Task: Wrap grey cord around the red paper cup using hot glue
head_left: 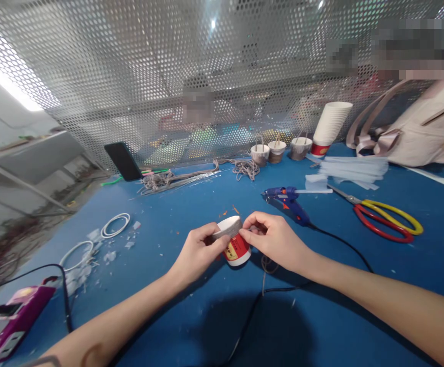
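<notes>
A red and white paper cup (237, 251) is tilted above the blue table (160, 214), its upper part wrapped in grey cord. My left hand (202, 250) grips the cup's left side, thumb across the front and fingers behind it. At the cup's right side my right hand (273, 237) pinches the grey cord (263, 270) between thumb and fingertips. The cord's loose length hangs below that hand onto the table. Beyond my right hand lies a blue glue gun (290, 204) with a clear stick in its back.
Red-yellow scissors (382, 219), glue sticks (351, 169), stacked cups (331, 125) and a bag (424, 122) are at right. Cord-wrapped cups (277, 151), cord bundles (244, 168) and a phone (123, 161) line the back. White rings (115, 226) and a purple power strip (19, 321) lie left.
</notes>
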`<state>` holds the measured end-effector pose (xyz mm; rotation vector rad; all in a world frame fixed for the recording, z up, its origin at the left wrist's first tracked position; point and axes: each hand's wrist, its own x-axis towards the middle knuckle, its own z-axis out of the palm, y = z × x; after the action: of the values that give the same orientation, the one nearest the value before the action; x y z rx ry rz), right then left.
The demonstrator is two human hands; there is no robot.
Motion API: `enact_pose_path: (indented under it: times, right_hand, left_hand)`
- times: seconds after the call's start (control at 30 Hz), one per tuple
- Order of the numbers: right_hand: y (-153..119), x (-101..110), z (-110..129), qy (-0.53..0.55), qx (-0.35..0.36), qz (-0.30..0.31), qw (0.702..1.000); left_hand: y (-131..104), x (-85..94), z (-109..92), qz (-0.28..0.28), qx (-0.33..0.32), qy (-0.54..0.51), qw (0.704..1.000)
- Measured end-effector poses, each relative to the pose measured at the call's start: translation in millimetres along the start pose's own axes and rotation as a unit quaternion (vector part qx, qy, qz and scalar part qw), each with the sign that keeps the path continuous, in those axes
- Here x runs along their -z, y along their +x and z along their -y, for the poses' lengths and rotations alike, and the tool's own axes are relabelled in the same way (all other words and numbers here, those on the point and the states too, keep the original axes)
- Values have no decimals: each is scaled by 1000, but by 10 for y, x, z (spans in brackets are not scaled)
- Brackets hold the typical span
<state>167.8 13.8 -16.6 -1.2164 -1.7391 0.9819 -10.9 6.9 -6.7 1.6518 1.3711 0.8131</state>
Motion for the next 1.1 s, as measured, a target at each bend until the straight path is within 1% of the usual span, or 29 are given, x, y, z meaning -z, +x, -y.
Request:
enact_pose_path:
  times: [0.17,0.3,0.37,0.53,0.87,0.93,1.0,1.1]
  right_hand:
    - [-3,8,8,4,11,0,1000]
    - [-3,14,13,7,13,-2,1000]
    - [-4,13,12,12,15,3,1000]
    - [-1,4,3,25,5,18,1000]
    - [48,59,-29,66,12,13,998]
    - [67,64,-41,65,25,30,997]
    - [83,61,-56,68,36,61,995]
    - [98,56,-73,68,24,82,994]
  left_hand:
    - [-5,2,-23,13,14,-19,1000]
    - [-2,-3,-9,0,0,9,1000]
    - [2,-3,6,-7,4,9,1000]
    - [3,4,22,-4,21,-20,1000]
    - [9,17,41,10,29,-49,998]
    - [11,16,55,18,26,-56,998]
    - [11,10,61,27,28,-65,997]
    - [9,-5,52,39,39,-82,995]
